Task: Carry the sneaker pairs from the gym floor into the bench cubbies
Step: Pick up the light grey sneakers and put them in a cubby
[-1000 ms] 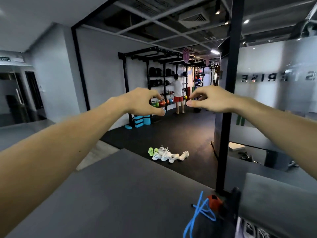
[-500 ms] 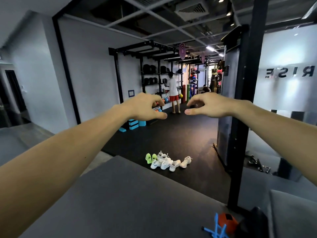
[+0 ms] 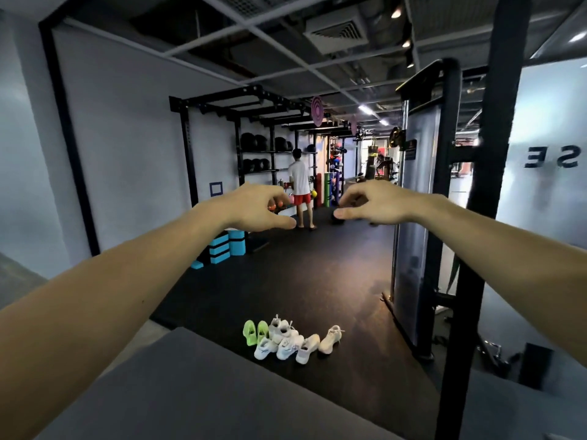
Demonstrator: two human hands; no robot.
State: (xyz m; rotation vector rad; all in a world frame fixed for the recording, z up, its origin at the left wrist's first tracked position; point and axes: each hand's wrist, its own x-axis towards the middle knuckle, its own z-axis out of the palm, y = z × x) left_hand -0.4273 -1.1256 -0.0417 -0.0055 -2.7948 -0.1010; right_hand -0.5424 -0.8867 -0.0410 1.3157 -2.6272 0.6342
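Head view: left hand (image 3: 257, 211) and right hand (image 3: 374, 204) hanging forward, loosely curled, holding nothing. Sneakers (image 3: 290, 339) lying clustered on gym floor (image 3: 317, 281), well apart. Judging approach step; next calls for walking over, stooping.

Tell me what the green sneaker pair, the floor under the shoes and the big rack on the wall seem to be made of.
Green sneaker pair: probably synthetic fabric, matte neon; too small to be sure. Gym floor: looks like dark rubber matting, faintly speckled with a dull sheen. Rack: black painted metal, judging by its straight square beams.
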